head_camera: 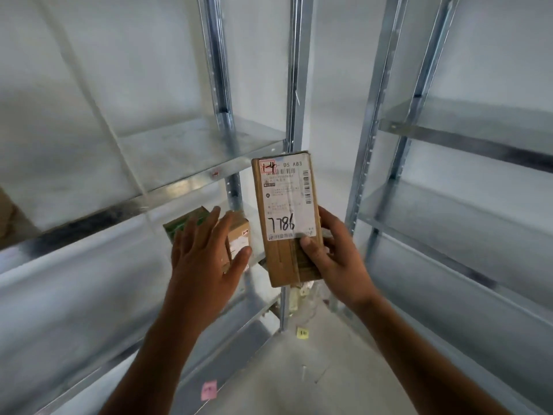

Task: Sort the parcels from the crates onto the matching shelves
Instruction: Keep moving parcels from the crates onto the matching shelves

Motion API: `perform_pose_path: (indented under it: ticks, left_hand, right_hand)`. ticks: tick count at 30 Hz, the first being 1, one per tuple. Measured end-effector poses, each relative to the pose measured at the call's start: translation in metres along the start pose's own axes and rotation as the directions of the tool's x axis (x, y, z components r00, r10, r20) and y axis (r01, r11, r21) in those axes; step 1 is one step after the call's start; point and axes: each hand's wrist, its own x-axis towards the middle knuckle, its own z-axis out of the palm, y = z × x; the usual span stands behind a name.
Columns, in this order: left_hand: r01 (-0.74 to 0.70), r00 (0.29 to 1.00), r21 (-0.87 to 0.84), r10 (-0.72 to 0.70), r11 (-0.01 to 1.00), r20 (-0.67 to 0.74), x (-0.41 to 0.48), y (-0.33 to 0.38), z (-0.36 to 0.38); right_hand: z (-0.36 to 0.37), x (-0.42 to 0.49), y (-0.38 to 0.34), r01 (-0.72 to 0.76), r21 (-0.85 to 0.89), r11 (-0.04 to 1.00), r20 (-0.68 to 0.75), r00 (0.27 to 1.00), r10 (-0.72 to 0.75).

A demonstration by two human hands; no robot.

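My right hand (332,253) grips the lower end of a long brown cardboard parcel (287,217), held upright in the middle of the view. Its white label reads "1-4" in a red box at the top and "7786" handwritten below. My left hand (206,253) hovers beside it with fingers spread, holding nothing. Behind the left hand, a small brown box (239,238) and a green-printed box (185,224) rest on a lower shelf of the left metal rack (167,190).
A second metal rack (449,139) stands at the right, meeting the left one in a corner. A pink sticker (208,390) marks a low shelf edge, and a yellow tag (302,333) lies on the floor. Bagged items (308,298) sit low in the corner.
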Motion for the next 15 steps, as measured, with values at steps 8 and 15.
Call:
perform_pose_path:
  ticks: [8,15]
  left_hand:
    - [0.122,0.989,0.087,-0.113,0.989,-0.095,0.075,0.04,0.019]
    - [0.225,0.945,-0.313,-0.285,0.923,-0.161,0.109,0.053,0.017]
  right_hand:
    - [-0.064,0.108,-0.01,0.133,0.117,0.984,0.177,0.972,-0.152]
    - [-0.039,0.186,-0.028,0.232,0.277,0.932,0.301,0.9,-0.314]
